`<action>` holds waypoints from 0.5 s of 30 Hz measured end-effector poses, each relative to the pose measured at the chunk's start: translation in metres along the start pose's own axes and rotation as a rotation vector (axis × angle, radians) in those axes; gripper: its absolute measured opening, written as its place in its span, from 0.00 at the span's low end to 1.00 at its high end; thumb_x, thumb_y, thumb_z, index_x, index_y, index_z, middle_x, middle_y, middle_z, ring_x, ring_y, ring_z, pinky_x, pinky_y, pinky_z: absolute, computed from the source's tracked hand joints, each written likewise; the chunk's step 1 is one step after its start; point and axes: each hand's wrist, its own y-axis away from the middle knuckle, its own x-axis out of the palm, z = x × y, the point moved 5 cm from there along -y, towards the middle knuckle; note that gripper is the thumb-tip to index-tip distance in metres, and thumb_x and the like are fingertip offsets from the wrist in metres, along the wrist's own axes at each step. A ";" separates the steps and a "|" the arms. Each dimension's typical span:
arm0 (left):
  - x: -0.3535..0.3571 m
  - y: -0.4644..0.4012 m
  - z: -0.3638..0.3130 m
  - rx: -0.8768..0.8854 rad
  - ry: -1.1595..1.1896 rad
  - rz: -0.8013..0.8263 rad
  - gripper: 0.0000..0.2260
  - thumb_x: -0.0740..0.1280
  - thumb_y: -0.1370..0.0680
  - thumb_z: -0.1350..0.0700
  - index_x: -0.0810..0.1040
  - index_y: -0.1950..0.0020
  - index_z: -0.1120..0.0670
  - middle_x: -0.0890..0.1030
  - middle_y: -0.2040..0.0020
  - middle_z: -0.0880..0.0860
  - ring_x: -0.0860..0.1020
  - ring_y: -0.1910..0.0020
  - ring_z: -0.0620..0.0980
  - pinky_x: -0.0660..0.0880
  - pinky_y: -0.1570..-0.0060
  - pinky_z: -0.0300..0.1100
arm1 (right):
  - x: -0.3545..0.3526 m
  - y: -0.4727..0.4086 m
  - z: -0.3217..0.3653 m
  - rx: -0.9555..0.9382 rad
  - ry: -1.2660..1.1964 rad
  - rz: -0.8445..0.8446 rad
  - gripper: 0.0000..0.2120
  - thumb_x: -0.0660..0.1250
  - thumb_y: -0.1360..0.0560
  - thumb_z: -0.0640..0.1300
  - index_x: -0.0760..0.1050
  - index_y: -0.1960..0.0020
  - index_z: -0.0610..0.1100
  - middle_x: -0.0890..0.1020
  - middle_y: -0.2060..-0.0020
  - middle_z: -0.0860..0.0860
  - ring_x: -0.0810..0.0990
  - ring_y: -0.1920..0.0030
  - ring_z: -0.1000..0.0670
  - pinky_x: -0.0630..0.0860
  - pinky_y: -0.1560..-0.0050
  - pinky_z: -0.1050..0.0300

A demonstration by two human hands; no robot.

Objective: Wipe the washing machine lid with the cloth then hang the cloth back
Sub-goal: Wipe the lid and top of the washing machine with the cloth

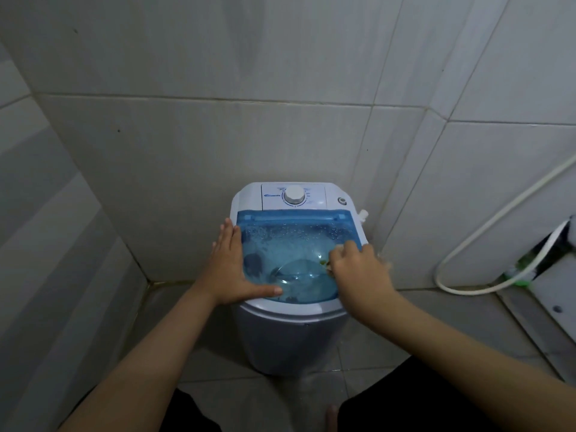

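Note:
A small white washing machine [290,338] stands against the tiled wall, its clear blue lid [290,244] closed and beaded with water drops. My left hand [232,266] lies flat and open on the lid's left edge, thumb stretched along the front. My right hand [358,269] is closed on a pale cloth [349,244] at the lid's right side; only small bits of cloth show past the fingers, and the hand is blurred.
A white dial [294,194] sits on the control panel behind the lid. A white hose [467,238] loops down the right wall to the floor. Tiled walls close in at left and back. A green object [523,275] lies at right.

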 end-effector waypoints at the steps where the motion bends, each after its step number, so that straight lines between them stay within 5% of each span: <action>1: 0.000 0.000 0.000 0.000 0.002 0.000 0.69 0.65 0.50 0.21 0.33 0.25 0.55 0.31 0.24 0.53 0.32 0.26 0.51 0.39 0.28 0.52 | -0.001 0.011 0.007 -0.014 -0.007 0.027 0.20 0.61 0.25 0.35 0.64 0.34 0.38 0.71 0.40 0.42 0.71 0.41 0.39 0.75 0.45 0.46; 5: -0.001 0.001 -0.002 0.003 0.009 0.002 0.69 0.65 0.49 0.22 0.33 0.25 0.55 0.31 0.25 0.53 0.31 0.26 0.50 0.37 0.30 0.49 | -0.008 0.035 0.028 -0.169 -0.145 0.131 0.20 0.63 0.27 0.36 0.67 0.36 0.41 0.71 0.40 0.42 0.72 0.41 0.39 0.75 0.46 0.47; 9: -0.001 0.001 -0.002 -0.003 0.011 -0.001 0.69 0.66 0.49 0.22 0.34 0.25 0.55 0.31 0.24 0.53 0.32 0.26 0.51 0.38 0.30 0.50 | -0.028 0.002 0.014 -0.170 -0.489 0.085 0.14 0.64 0.31 0.36 0.76 0.48 0.48 0.80 0.50 0.47 0.78 0.48 0.44 0.79 0.50 0.49; 15: -0.002 0.002 -0.002 -0.003 0.026 -0.006 0.68 0.66 0.49 0.22 0.34 0.24 0.55 0.32 0.24 0.53 0.32 0.26 0.50 0.36 0.30 0.48 | -0.026 -0.071 -0.007 -0.093 -0.140 -0.109 0.18 0.61 0.29 0.31 0.72 0.41 0.41 0.74 0.44 0.43 0.73 0.42 0.39 0.71 0.56 0.50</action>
